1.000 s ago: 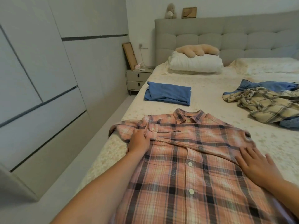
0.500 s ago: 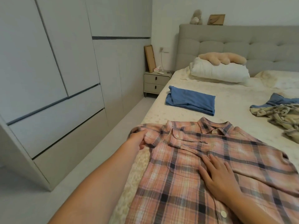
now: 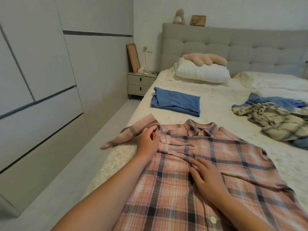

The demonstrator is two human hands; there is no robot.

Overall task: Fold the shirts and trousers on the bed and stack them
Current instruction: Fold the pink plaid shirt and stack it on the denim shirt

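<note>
A pink plaid shirt lies front-up and buttoned on the bed, collar toward the headboard. My left hand grips the shirt at its left shoulder, where the sleeve sticks out over the bed's left edge. My right hand lies flat on the shirt's chest with fingers spread. A folded blue garment sits farther up the bed. At the right lies a loose heap: a beige plaid shirt over blue clothing.
White pillows with a tan plush toy lie against the grey headboard. A nightstand stands left of the bed. Wardrobe doors line the left wall, with a strip of floor between them and the bed.
My right hand moved from the shirt's right side to its chest. My left hand shifted out to the left shoulder and pulled the sleeve outward over the bed edge. The view turned left.
</note>
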